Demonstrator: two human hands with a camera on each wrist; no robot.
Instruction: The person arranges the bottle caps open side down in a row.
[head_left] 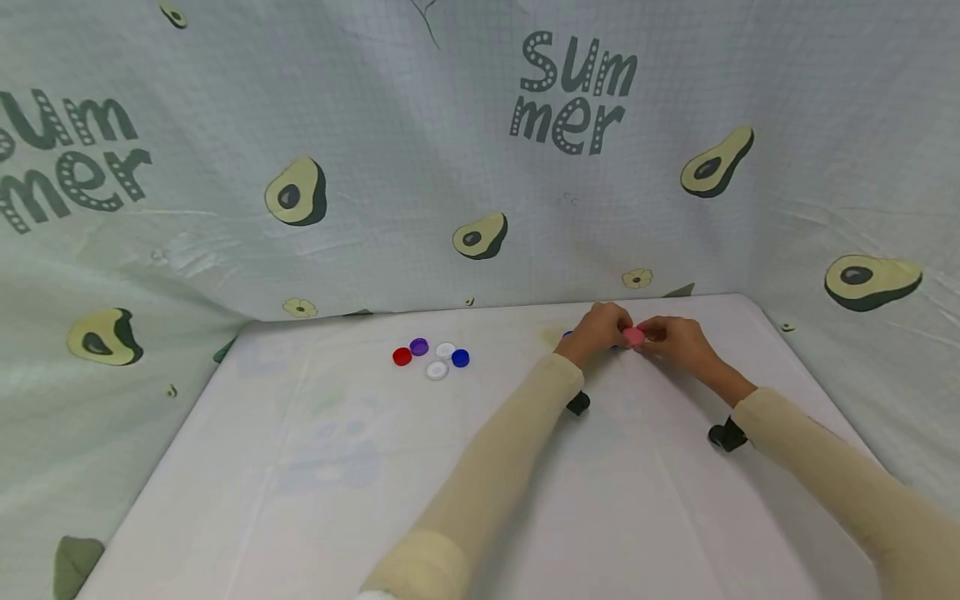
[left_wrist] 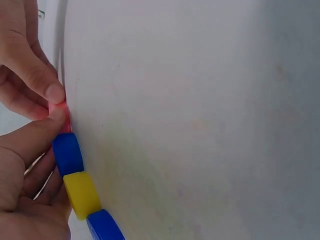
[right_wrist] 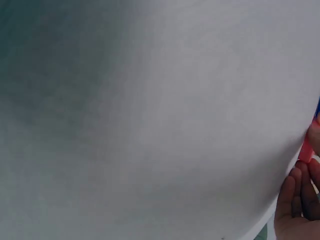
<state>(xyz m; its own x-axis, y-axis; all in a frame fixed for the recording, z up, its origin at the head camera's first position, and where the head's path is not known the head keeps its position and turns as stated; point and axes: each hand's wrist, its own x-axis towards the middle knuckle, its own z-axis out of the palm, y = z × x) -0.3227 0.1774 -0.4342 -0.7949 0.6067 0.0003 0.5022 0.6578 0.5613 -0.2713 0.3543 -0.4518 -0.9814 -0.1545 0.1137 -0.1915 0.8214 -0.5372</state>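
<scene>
Both hands meet at a pink bottle cap (head_left: 633, 337) at the far right of the table. My left hand (head_left: 600, 327) pinches its left side, the thumb lying against it in the left wrist view. From the right, my right hand (head_left: 678, 342) holds the same cap with thumb and fingertips. Beside the pink cap (left_wrist: 67, 120), a blue cap (left_wrist: 68, 153), a yellow cap (left_wrist: 82, 195) and another blue cap (left_wrist: 106, 226) form a line along the left hand's fingers. In the head view the left hand hides most of that line.
Left of the hands lie a red cap (head_left: 402, 357), a purple cap (head_left: 419, 347), a blue cap (head_left: 461, 357) and two white caps (head_left: 437, 370), grouped on the white table (head_left: 315, 517). A cloth printed with avocados (head_left: 296, 193) hangs behind and beside the table.
</scene>
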